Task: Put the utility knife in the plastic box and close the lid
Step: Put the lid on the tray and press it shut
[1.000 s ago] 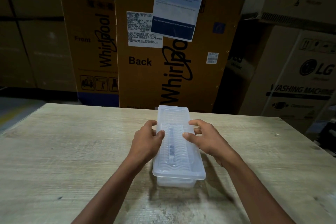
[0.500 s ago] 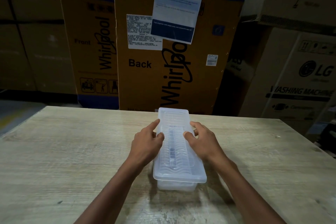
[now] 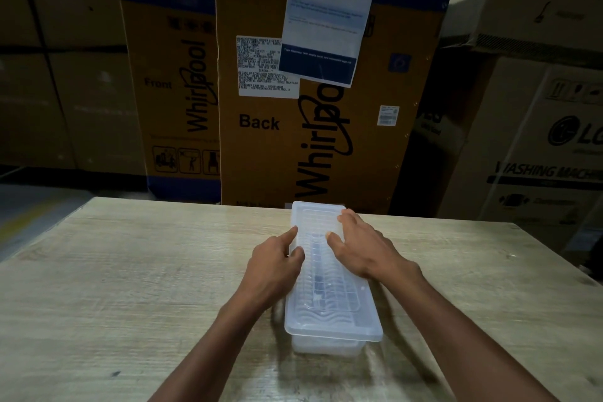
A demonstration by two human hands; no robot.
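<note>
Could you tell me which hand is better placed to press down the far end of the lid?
Probably the right hand: it lies on the lid near its far end; the left hand sits mid-edge.

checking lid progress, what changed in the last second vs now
The right hand slid up the lid toward its far end, fingers spread flat on it. The left hand barely shifted, staying at the lid's left edge. The plastic box, lid on, and the utility knife inside stayed put.
</note>
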